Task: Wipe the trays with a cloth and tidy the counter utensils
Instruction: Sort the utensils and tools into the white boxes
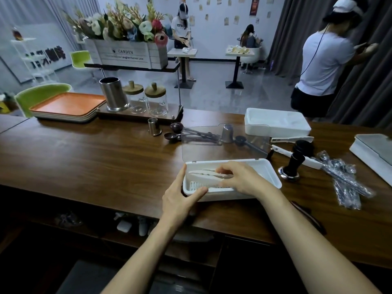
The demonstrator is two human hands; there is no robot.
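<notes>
**Tongs going into the box**

At the near middle of the worktop [84,158] the utensil box [269,172] sits with its clear lid [201,151] stood up at the back. The left hand [182,198] clasps the box's near left corner, thumb on the near wall. The right hand [241,179] pinches the white tongs [201,176], low inside the box. To do this well, I'd lay them flat along its length (not propped on the rim), steady the box, and leave room for the rest: dark scoops [171,136] behind the lid, a tamper [293,166] and wrapped cutlery [343,179] to the right. The orange trays [67,105] sit stacked far left; I see no cloth.
</notes>
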